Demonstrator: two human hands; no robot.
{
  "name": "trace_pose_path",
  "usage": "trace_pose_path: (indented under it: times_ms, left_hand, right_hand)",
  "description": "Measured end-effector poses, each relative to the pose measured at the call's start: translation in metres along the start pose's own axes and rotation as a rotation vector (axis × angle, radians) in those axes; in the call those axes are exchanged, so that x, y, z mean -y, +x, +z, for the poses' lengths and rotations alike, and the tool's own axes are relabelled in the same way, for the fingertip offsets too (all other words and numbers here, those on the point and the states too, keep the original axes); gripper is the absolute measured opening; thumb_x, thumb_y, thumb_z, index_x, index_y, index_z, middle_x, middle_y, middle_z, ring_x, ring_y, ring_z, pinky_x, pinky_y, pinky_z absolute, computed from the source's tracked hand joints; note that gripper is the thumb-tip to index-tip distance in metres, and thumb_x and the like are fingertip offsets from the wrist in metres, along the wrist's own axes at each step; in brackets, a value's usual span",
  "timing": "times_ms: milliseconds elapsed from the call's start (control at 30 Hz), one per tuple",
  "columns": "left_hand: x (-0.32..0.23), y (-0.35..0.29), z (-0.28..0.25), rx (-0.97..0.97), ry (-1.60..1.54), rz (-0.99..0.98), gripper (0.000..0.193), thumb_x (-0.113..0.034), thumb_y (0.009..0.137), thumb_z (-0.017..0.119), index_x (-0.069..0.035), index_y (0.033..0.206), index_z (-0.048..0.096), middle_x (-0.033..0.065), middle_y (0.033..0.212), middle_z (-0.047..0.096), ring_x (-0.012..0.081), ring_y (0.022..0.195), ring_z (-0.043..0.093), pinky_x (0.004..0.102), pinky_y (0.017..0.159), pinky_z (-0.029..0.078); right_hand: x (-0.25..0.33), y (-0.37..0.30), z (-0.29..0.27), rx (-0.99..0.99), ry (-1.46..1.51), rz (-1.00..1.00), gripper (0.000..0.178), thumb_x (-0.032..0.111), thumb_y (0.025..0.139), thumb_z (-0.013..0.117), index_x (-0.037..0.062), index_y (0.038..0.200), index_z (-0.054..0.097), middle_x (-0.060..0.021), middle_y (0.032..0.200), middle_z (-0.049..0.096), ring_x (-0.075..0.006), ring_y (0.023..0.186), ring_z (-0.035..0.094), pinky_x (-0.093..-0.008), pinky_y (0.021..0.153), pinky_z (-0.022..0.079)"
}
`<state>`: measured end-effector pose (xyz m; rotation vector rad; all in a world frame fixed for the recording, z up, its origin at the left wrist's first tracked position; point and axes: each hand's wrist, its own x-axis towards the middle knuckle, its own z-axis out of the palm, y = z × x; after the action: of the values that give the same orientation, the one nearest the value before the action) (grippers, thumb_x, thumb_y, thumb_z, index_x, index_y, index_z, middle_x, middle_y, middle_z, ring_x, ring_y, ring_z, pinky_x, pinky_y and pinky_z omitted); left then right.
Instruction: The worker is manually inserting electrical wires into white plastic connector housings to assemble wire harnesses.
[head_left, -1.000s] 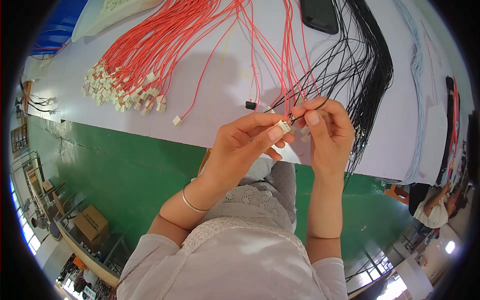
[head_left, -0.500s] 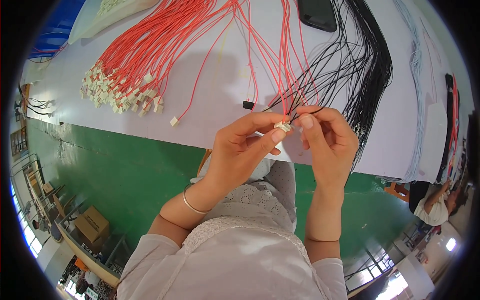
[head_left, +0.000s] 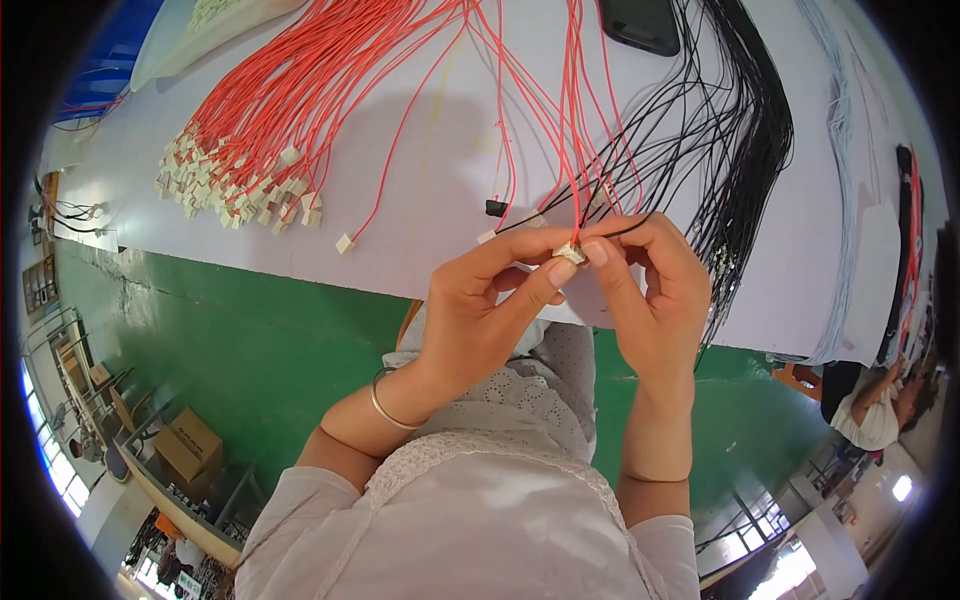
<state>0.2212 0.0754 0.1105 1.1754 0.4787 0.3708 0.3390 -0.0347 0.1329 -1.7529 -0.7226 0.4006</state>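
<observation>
Between thumb and forefinger, my left hand (head_left: 500,280) pinches a small white connector housing (head_left: 570,252) with a red wire running up from it. My right hand (head_left: 645,285) is closed on a black wire (head_left: 630,229), its fingertips right against the connector. The wire's tip is hidden by the fingers. Just beyond my hands, a few more white connectors (head_left: 538,217) lie on the table among red and black wires. A small black block (head_left: 495,207) sits to their left, beside a red wire.
A bundle of red wires (head_left: 290,90) with white connectors (head_left: 235,185) spreads over the left of the table (head_left: 400,200). Black wires (head_left: 765,110) lie at right, near a dark phone (head_left: 640,25). Pale blue wires (head_left: 838,180) run farther right. Another person (head_left: 870,415) is at far right.
My right hand has moved slightly left, bringing the black wire against the connector. My left hand keeps its pinch almost in the same place.
</observation>
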Motion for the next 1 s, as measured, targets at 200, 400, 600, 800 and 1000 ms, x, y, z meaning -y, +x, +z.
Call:
trace_pose_path:
  times_ms: [200,400,600,800,1000]
  left_hand:
    - [0.012,-0.001,0.004,-0.050,0.064,0.124,0.024,-0.005,0.094,0.065,0.002,0.117,0.065,0.0065,0.104,0.069,0.0105,0.091,0.065,0.0262,0.080,0.056]
    - [0.020,-0.005,0.008,-0.106,0.125,0.212,0.023,-0.003,0.093,0.066,0.003,0.115,0.066,0.0077,0.103,0.070,0.0105,0.088,0.065,0.0260,0.078,0.056]
    - [0.026,-0.003,0.010,-0.166,0.220,0.333,0.023,0.000,0.092,0.066,0.002,0.114,0.066,0.0082,0.098,0.070,0.0116,0.085,0.067,0.0253,0.075,0.057]
    - [0.026,-0.003,0.005,-0.178,0.331,0.371,0.026,0.001,0.090,0.068,-0.001,0.116,0.068,0.0061,0.088,0.068,0.0111,0.078,0.064,0.0244,0.070,0.054]
    - [0.023,-0.002,0.008,-0.193,0.352,0.385,0.028,0.000,0.088,0.069,-0.003,0.116,0.070,0.0049,0.085,0.068,0.0101,0.070,0.058,0.0237,0.063,0.049]
  right_hand:
    - [-0.001,-0.003,0.004,0.036,-0.063,0.045,0.009,0.006,0.089,0.069,-0.0012,0.093,0.067,-0.0038,0.088,0.063,-0.0089,0.076,0.056,-0.0228,0.070,0.045]
    - [-0.003,-0.006,0.010,-0.039,-0.029,0.013,0.008,0.007,0.085,0.073,0.0001,0.087,0.069,-0.0025,0.073,0.058,-0.0107,0.065,0.050,-0.0249,0.059,0.042]
    - [-0.008,-0.006,0.008,-0.019,0.199,0.240,0.012,0.013,0.088,0.072,0.0014,0.086,0.068,0.0011,0.072,0.054,-0.0069,0.065,0.045,-0.0226,0.058,0.037]
    - [-0.013,0.000,0.001,0.097,0.152,0.165,0.014,0.015,0.090,0.071,0.0021,0.088,0.068,0.0031,0.074,0.054,-0.0047,0.066,0.043,-0.0221,0.058,0.035]
    - [-0.018,-0.004,0.001,0.106,0.214,0.207,0.011,0.011,0.094,0.067,0.0003,0.092,0.065,0.0003,0.085,0.064,-0.0036,0.076,0.053,-0.0198,0.068,0.043]
